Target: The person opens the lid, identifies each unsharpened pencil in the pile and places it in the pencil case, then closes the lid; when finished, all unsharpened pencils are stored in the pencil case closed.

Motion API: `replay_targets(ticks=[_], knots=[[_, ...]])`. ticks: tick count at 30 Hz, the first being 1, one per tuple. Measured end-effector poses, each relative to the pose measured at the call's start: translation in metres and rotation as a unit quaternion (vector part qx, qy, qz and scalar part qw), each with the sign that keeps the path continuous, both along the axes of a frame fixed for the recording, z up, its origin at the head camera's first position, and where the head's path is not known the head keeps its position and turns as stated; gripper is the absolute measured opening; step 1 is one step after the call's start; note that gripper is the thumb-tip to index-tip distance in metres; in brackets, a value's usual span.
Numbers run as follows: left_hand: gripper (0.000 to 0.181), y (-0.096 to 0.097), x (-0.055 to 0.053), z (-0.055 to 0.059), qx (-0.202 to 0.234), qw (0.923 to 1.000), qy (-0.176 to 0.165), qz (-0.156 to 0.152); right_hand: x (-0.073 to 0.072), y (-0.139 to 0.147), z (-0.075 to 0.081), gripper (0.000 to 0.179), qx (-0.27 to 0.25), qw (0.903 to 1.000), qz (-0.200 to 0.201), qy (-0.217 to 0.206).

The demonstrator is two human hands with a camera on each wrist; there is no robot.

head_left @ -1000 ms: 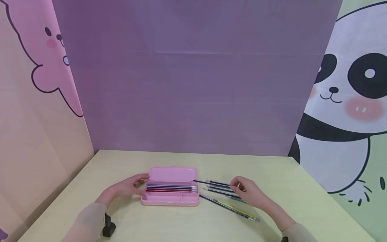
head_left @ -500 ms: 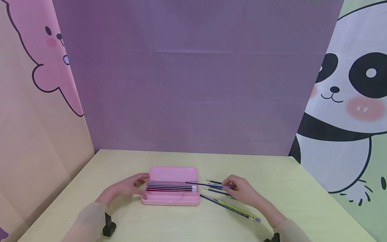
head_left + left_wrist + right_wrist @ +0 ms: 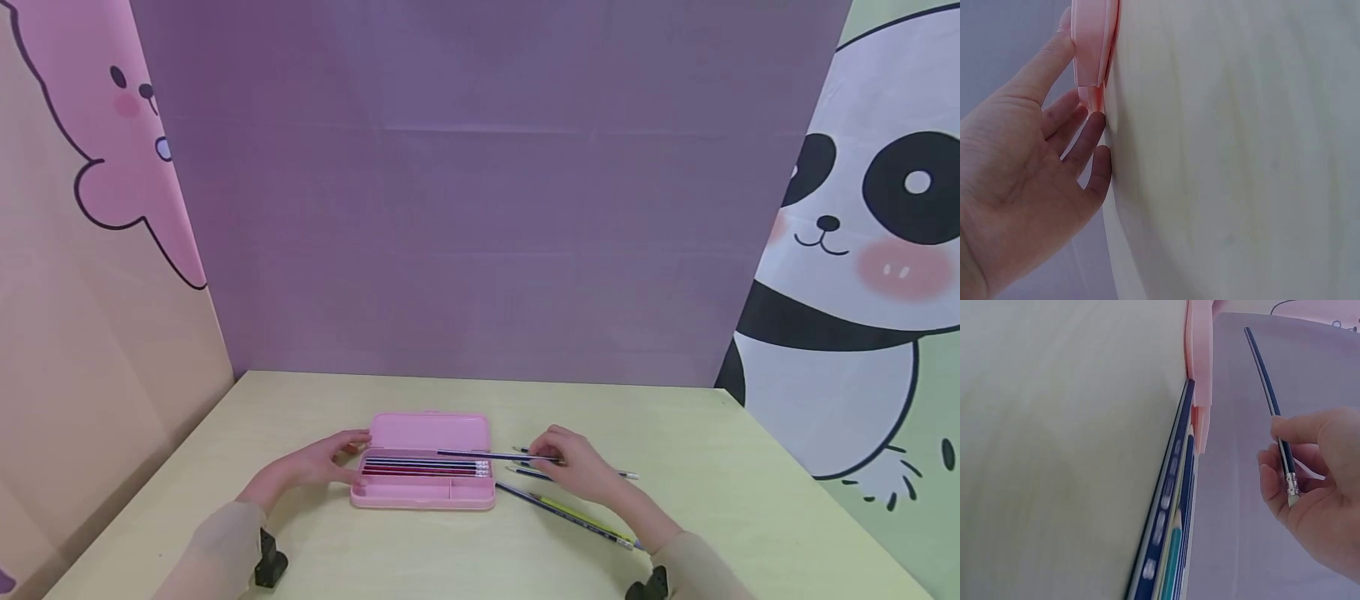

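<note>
An open pink pencil case [image 3: 405, 493] lies on the table with several dark and red pencils [image 3: 423, 465] in its back compartment. At its left end is my left hand [image 3: 318, 463], thumb against the tray and fingers by the lid; in the left wrist view the fingers [image 3: 1085, 140] are loosely spread, not wrapped round it. My right hand [image 3: 581, 467] pinches a dark striped pencil [image 3: 1266, 378] near its eraser end, thumb and fingers round the shaft. The pencil's far end reaches over the case's back compartment, above the pencils inside; in the right wrist view it is raised off the table.
Several loose pencils lie right of the case, partly under my right hand. Among them are a dark patterned pencil [image 3: 558, 510] and a yellow-green one [image 3: 585, 517]. A purple backdrop [image 3: 480, 208] stands behind the table [image 3: 300, 392].
My right hand has picked the dark pencil up from among the loose ones and moved left with it, bringing its far end over the case. My left hand has stayed at the case.
</note>
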State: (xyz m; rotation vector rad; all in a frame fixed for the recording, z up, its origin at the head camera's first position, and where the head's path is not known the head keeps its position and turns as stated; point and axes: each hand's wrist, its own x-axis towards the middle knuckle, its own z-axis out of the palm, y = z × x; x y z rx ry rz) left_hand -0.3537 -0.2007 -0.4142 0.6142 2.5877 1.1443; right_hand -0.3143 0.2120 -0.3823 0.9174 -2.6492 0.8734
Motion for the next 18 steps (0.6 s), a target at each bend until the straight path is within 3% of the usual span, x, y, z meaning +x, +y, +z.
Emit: replay_targets(ticks=[6,14,18], knots=[[0.084,-0.001,0.001,0.001,0.001,1.0000,0.002,0.001,-0.005,-0.013,-0.001,0.006,0.001,0.9999,0.009,-0.006],[0.082,-0.001,0.002,0.003,-0.002,1.0000,0.002,0.008,-0.012,-0.027,-0.002,0.006,0.012,0.9983,0.026,0.051],[0.082,0.000,0.001,0.002,-0.003,0.9999,-0.001,0.011,-0.015,-0.033,-0.002,0.006,0.018,0.9985,0.025,0.045]])
